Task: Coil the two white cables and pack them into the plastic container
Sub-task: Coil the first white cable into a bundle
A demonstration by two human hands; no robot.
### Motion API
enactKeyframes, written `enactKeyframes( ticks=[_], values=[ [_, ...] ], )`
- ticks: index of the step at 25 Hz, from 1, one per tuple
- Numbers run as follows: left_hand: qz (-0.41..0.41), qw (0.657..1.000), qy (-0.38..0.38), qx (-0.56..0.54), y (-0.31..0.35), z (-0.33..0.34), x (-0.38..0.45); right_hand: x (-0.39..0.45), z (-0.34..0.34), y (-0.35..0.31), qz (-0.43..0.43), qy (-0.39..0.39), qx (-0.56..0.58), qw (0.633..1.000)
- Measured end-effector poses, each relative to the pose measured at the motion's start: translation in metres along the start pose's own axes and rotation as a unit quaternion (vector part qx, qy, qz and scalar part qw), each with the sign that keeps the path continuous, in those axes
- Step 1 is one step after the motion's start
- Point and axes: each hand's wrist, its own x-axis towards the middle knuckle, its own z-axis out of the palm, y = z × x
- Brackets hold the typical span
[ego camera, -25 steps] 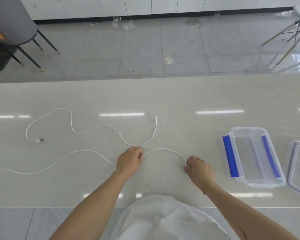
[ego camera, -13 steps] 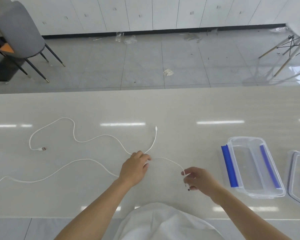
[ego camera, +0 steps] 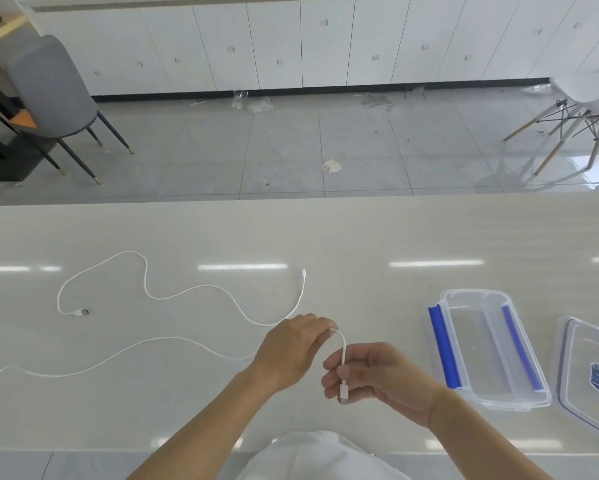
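Observation:
Two white cables lie on the pale table. The near cable (ego camera: 125, 351) runs from a plug at the far left edge to my hands. My right hand (ego camera: 370, 374) pinches its plug end, raised off the table, and my left hand (ego camera: 291, 348) grips the same cable a short way along, with a small arc between the two hands. The far cable (ego camera: 194, 289) snakes loose from a plug at the left to a small connector near the middle. The clear plastic container (ego camera: 478, 344) with blue clips stands open to the right of my hands.
The container's clear lid (ego camera: 592, 379) lies at the right edge of the table. Beyond the table is a tiled floor with a grey chair (ego camera: 52, 98) at the left and a white chair (ego camera: 582, 102) at the right.
My right hand has lifted the cable's plug end off the table and moved left toward my left hand, so the span between the hands is much shorter. The view has tilted up.

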Motion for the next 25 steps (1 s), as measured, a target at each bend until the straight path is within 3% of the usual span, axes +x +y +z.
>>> enactKeyframes(
  ticks=[6,11,15,21,25],
  values=[
    [-0.062,0.992,-0.045,-0.105,0.014,-0.009,-0.007,0.004,0.014,-0.015,-0.121,0.032,0.062,0.99],
    [-0.032,0.998,-0.028,-0.039,0.032,-0.002,-0.02,0.008,0.015,-0.024,-0.196,0.09,0.1,0.971],
    [-0.053,0.998,-0.035,0.012,0.04,0.002,-0.026,0.013,0.012,-0.029,-0.22,0.117,0.13,0.96],
    [-0.08,0.984,-0.11,0.119,0.051,-0.008,-0.032,0.017,0.01,-0.025,-0.211,0.141,0.166,0.953],
    [-0.054,0.979,-0.145,0.131,0.06,-0.016,-0.035,0.019,0.014,-0.017,-0.21,0.175,0.079,0.959]
  ],
)
